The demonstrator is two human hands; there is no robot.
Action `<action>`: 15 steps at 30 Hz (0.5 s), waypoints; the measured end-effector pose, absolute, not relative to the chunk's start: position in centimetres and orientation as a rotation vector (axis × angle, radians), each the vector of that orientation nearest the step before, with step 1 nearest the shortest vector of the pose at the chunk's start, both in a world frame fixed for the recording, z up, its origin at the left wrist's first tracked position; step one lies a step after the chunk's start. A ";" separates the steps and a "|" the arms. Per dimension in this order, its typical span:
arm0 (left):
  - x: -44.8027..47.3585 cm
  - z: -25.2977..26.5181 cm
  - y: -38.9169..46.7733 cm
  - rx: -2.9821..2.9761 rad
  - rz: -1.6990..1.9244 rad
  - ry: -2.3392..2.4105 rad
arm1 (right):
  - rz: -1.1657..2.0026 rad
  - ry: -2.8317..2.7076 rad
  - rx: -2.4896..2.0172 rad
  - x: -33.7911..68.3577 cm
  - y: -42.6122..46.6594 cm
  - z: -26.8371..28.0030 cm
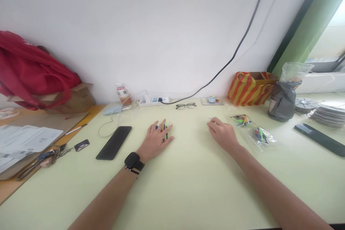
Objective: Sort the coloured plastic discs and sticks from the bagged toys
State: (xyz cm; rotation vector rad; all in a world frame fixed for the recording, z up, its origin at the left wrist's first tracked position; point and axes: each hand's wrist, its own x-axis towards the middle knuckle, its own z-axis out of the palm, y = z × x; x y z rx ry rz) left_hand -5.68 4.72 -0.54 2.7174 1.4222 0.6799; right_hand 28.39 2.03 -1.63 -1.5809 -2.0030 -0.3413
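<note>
Coloured pieces (pixel 165 137) under the left grip (pixel 154 141): status and position

We find the coloured pieces loose on the worktop (pixel 188 187), partly covered, so their count and form cannot be read. Two further sets lie in clear packets: an upper packet (pixel 242 119) and a lower packet (pixel 261 136). We judge the work to be partway: one set is out and under the hand, two are bagged. Whether the bagged sets are finished or waiting, and whether either packet is sealed, we cannot tell.

Position relative to the grip: the pieces lie beneath the left fingers and show between the index finger and thumb. The left grip is released, palm down, with its fingers spread; we see no pinch on the pieces. The right grip (pixel 223 134) stands well apart from them, near the packets, with its fingers curled in. A pale speck shows at its fingertips, too small for us to identify or to confirm as grasped.

Outward from the hands, we note a black phone (pixel 114 143) left of the left grip, folded glasses (pixel 185 106) beyond and between both hands, and a striped bag (pixel 249 90) by the wall, behind the packets.
</note>
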 end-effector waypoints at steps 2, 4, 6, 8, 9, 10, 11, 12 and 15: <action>-5.8 -1.1 5.0 2.690 0.638 1.408 | -0.319 -2.114 -1.672 28.0 2.5 -2.0; -6.0 -1.4 5.2 2.679 0.597 1.393 | -0.255 -2.178 -1.750 27.7 2.8 -2.0; -6.0 -1.5 5.3 2.680 0.581 1.375 | -0.191 -2.162 -1.829 27.7 2.9 -1.9; -6.0 -1.4 5.2 2.686 0.604 1.347 | -0.161 -2.099 -1.900 28.0 2.9 -1.9; -5.9 -1.4 5.1 2.689 0.622 1.329 | -0.161 -2.068 -1.925 28.2 2.8 -1.9; -5.9 -1.3 5.0 2.692 0.634 1.312 | -0.169 -2.042 -1.942 28.4 2.8 -2.0; -5.8 -1.2 4.9 2.696 0.637 1.297 | -0.179 -2.025 -1.947 28.6 2.7 -2.1; -5.7 -1.2 4.8 2.699 0.631 1.285 | -0.182 -2.015 -1.939 28.8 2.6 -2.1; -5.3 -0.8 4.4 2.699 0.608 1.239 | -0.106 -2.041 -1.843 28.5 2.1 -1.9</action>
